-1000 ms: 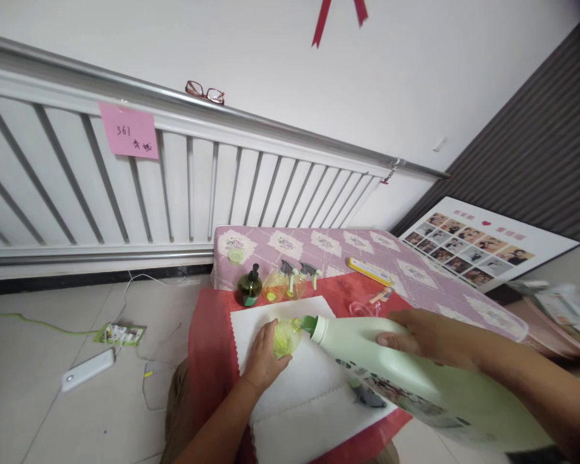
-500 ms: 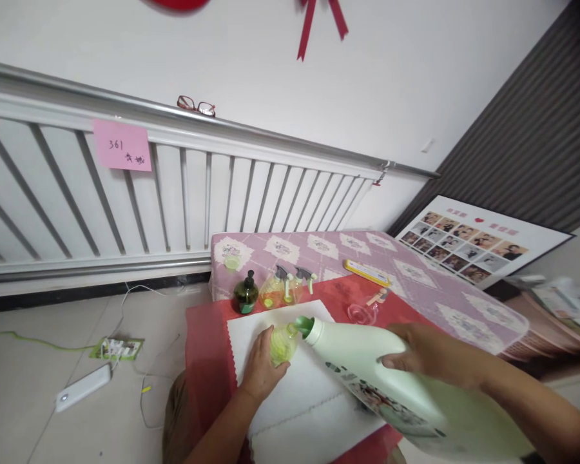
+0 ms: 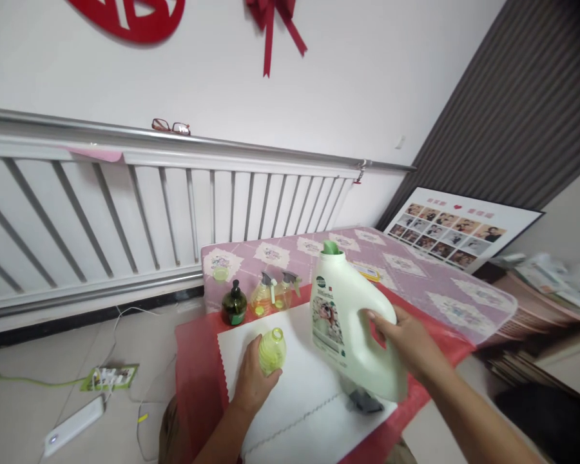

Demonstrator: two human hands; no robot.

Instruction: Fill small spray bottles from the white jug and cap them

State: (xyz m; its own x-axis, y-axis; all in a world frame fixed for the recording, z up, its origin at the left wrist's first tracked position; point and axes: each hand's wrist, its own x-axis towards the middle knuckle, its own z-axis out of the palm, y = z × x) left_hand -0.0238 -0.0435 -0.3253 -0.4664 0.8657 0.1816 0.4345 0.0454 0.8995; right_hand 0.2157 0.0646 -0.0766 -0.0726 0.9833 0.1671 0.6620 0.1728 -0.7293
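My left hand [image 3: 254, 375] is wrapped round a small yellow-green bottle [image 3: 273, 350], its open mouth facing up, above the white mat [image 3: 294, 386]. By its handle, my right hand [image 3: 406, 338] grips a large pale green detergent jug [image 3: 341, 316] with a green spout at its top. The jug stands nearly upright, apart from the bottle. Partly hidden behind the jug's base lies a dark spray head [image 3: 366, 401] on the mat. Beyond the mat are a dark green pump bottle [image 3: 234, 304] and two clear spray bottles [image 3: 262, 296] with yellowish contents.
A red cloth [image 3: 193, 361] lies under the mat on a table with a purple patterned cover [image 3: 406, 264]. A yellow box [image 3: 367, 272] sits behind the jug. Against the wall runs a white radiator [image 3: 232, 206]. A power strip [image 3: 110, 377] with cables is on the floor.
The jug has swung from tilted, with its spout at the small bottle's mouth, to nearly upright and away from it. The small bottle is still in my left hand. The view has shifted.
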